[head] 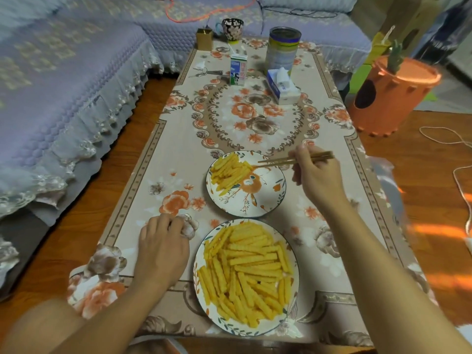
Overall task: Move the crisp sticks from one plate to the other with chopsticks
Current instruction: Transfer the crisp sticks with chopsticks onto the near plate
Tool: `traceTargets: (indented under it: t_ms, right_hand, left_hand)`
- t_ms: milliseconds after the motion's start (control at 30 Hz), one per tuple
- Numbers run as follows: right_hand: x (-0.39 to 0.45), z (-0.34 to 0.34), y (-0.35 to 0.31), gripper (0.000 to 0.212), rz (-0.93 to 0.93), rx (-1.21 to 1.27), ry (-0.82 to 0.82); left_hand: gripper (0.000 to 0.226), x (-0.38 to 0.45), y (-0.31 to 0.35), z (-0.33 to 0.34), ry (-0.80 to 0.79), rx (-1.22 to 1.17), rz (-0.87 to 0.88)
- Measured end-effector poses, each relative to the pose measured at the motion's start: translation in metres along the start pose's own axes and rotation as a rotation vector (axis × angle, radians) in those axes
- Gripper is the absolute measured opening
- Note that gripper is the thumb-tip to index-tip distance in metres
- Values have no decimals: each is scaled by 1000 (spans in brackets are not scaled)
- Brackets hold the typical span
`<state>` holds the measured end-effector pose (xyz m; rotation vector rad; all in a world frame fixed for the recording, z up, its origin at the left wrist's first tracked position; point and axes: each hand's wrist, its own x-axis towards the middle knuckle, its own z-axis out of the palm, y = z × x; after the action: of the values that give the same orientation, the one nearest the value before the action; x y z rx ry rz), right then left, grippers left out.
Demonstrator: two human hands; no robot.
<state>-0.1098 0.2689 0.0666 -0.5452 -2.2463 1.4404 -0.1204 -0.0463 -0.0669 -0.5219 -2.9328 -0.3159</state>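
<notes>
Roughly a quarter of the job looks done, judging by the piles. Taking the near plate (296, 277) as the landmark: it sits at the front edge of the bench (158, 175) and carries most of the sticks (245, 272), heaped across nearly its whole face. Just beyond it, almost rim to rim, the far plate (270, 200) holds a smaller pile on its left half, with its right half bare. Which plate is the source I cannot tell for sure; the bare half suggests the far plate is filling, so many sticks are left.

Beyond and right of the near plate, the right hand (316, 175) grips the chopsticks (293, 160), its fingers curled round their upper ends. Their tips reach left over the far plate and meet the edge of the small pile; whether a stick is pinched between them is too fine to tell. Left of the near plate, the left hand (163, 249) rests on the cloth, fingers loosely curled, holding nothing.

Room is good. The path between plates is short and unblocked. Well beyond the near plate, a carton (238, 70), a tissue box (282, 85) and a tin (282, 48) stand clear of the work. The near plate's rim lies close to the bench's front edge, so a nudge toward the person could tip it off.
</notes>
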Motion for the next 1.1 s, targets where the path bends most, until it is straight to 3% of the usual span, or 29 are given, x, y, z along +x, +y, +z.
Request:
traceTargets:
  t_ms: [333,533,667,900,1100]
  right_hand:
    - [37,42,17,50,34,27,43]
    - [12,-1,0,53,143,224,221]
    - [-36,-46,-16,54,259,345,240]
    - [-119,-91,-27,55,393,176,149]
    - [-145,-82,-34,61,360,-59,79]
  left_hand:
    - [39,3,-1,-1,-74,5,-33]
    - [40,3,-1,-1,-41,2,-25]
    - [36,2,-1,0,-22,1,-17]
    - [23,-1,0,1,30,-23,1]
    - [21,-5,2,3,27,-18,-16]
